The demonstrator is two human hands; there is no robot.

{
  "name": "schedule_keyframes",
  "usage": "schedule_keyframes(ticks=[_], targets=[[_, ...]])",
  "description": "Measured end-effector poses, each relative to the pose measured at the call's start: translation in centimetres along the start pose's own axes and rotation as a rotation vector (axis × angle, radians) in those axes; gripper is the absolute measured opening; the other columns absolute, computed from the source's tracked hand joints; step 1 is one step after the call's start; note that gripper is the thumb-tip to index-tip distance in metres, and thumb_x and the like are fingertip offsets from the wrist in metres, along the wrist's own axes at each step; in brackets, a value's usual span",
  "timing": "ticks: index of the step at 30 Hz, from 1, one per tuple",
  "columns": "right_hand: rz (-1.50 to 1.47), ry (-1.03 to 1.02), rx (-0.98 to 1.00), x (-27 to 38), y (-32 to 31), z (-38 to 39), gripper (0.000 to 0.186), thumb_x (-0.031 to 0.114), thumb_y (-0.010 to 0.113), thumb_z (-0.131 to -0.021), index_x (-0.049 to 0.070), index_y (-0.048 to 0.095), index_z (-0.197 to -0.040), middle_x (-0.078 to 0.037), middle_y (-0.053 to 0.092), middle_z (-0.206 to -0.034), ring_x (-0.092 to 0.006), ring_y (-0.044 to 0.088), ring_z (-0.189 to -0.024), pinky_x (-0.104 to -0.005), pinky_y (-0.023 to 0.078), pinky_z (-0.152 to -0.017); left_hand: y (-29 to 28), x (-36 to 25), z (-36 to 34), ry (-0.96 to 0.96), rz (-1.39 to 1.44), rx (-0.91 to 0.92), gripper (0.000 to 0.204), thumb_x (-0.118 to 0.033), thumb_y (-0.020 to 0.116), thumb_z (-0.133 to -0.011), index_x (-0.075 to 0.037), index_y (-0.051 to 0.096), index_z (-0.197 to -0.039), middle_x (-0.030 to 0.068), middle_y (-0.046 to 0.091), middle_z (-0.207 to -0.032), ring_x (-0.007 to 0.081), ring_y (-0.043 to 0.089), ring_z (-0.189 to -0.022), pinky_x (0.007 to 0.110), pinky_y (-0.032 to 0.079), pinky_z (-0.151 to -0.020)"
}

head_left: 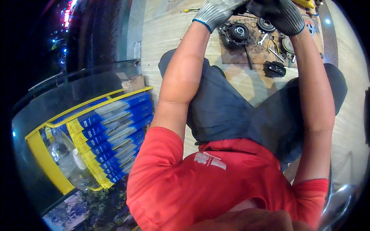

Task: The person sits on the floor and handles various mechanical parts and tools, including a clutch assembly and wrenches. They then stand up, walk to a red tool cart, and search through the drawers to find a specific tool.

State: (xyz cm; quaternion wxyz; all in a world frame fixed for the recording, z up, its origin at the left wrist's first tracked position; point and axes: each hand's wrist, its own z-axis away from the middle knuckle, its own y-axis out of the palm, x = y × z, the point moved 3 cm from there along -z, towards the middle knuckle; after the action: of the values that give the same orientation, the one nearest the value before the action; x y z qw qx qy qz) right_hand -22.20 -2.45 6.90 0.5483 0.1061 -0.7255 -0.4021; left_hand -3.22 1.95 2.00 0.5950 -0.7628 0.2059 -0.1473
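Observation:
Both my gloved hands meet at the top edge, partly cut off by it. My left hand (220, 13), in a pale grey knit glove with a blue cuff, has its fingers curled in against something dark. My right hand (280, 16), in a darker, soiled glove, closes at the same spot; what lies between them I cannot make out. Just below, on a stained brown board (230, 58), sits a black round machine part (236, 34) with a metal hub. Beside it are a coiled ring-shaped part (266, 24), a wrench (263, 39) and yellow-handled pliers (273, 45).
A black rod (248, 57), a silver bar tool (277, 54) and a black blocky part (274, 69) lie nearer my knees. A round metal part (287, 45) is by my right forearm. At left stands a yellow rack (50, 163) of blue packages (101, 148).

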Motion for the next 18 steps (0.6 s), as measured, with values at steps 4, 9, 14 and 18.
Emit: schedule_keyframes(ticks=[4,9,14,18], targets=[[0.025,0.033,-0.160,0.5,0.5,0.5,0.072,0.060,0.039,-0.103,0.002,0.050,-0.144,-0.012,0.063,-0.136,-0.0111,0.065,-0.101,-0.0181,0.051,-0.069,-0.9,-0.4,-0.4,0.130,0.016,-0.157,0.042,-0.024,0.063,-0.093,-0.007,0.062,-0.131,0.0201,0.066,-0.122,0.0366,0.063,-0.112,0.041,0.051,-0.096],[-0.156,-0.061,0.027,-1.5,-1.4,-0.8,0.067,0.051,0.039,-0.105,0.001,0.043,-0.148,-0.018,0.048,-0.150,-0.0298,0.050,-0.135,-0.0422,0.040,-0.114,1.4,0.3,-0.1,-0.273,0.238,-0.010,0.030,-0.018,0.057,-0.094,-0.029,0.073,-0.117,0.0112,0.071,-0.104,0.0305,0.069,-0.093,0.041,0.056,-0.081],[-0.488,-0.037,0.388,-1.5,-1.0,-0.1,0.053,0.050,0.042,-0.100,0.032,0.042,-0.150,0.007,0.035,-0.160,-0.0135,0.025,-0.150,-0.0514,0.010,-0.123,-2.0,-1.6,-1.2,-0.748,1.156,0.034,0.026,-0.029,0.069,-0.094,-0.005,0.073,-0.105,0.0056,0.071,-0.080,0.0110,0.064,-0.066,0.028,0.048,-0.058],[-2.950,0.557,0.460,-1.1,1.1,0.3,0.052,0.048,0.044,-0.099,0.032,0.043,-0.149,0.008,0.038,-0.159,-0.0118,0.026,-0.149,-0.0511,0.009,-0.123,-1.4,-1.0,0.3,-0.643,1.073,-0.062,0.036,-0.039,0.068,-0.094,-0.006,0.073,-0.109,0.0073,0.072,-0.088,0.0115,0.065,-0.075,0.029,0.051,-0.063]])
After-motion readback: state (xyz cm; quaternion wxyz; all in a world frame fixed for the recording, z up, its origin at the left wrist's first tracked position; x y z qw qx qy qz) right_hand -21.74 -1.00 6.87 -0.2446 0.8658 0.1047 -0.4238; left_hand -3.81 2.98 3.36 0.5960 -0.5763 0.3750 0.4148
